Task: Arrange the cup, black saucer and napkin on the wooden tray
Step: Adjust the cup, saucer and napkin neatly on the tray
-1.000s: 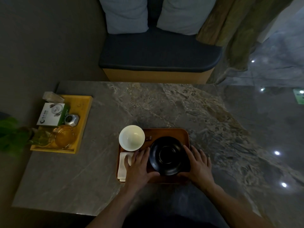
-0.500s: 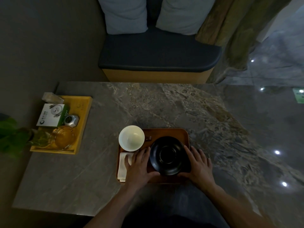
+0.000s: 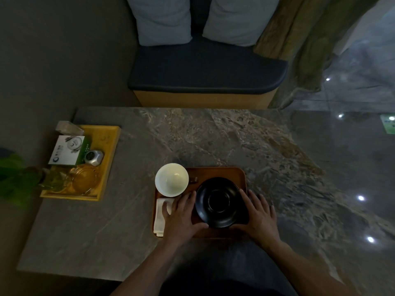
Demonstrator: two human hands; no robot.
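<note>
A brown wooden tray (image 3: 222,173) lies near the table's front edge. The black saucer (image 3: 220,201) sits on its right half, and both hands grip its rim. My left hand (image 3: 181,216) holds the saucer's left side and partly covers the folded white napkin (image 3: 160,216) at the tray's front left. My right hand (image 3: 259,216) holds the saucer's right side. The white cup (image 3: 171,179) stands upright on the tray's far left corner, overhanging its edge a little. A small dark piece (image 3: 193,180) lies on the tray beside the cup.
A yellow tray (image 3: 109,146) at the table's left holds a white-green box (image 3: 68,152), a small silver clock (image 3: 94,157) and a glass jar (image 3: 83,181). Green leaves (image 3: 12,178) hang at the left edge. A cushioned bench (image 3: 205,71) stands beyond the marble table (image 3: 213,135).
</note>
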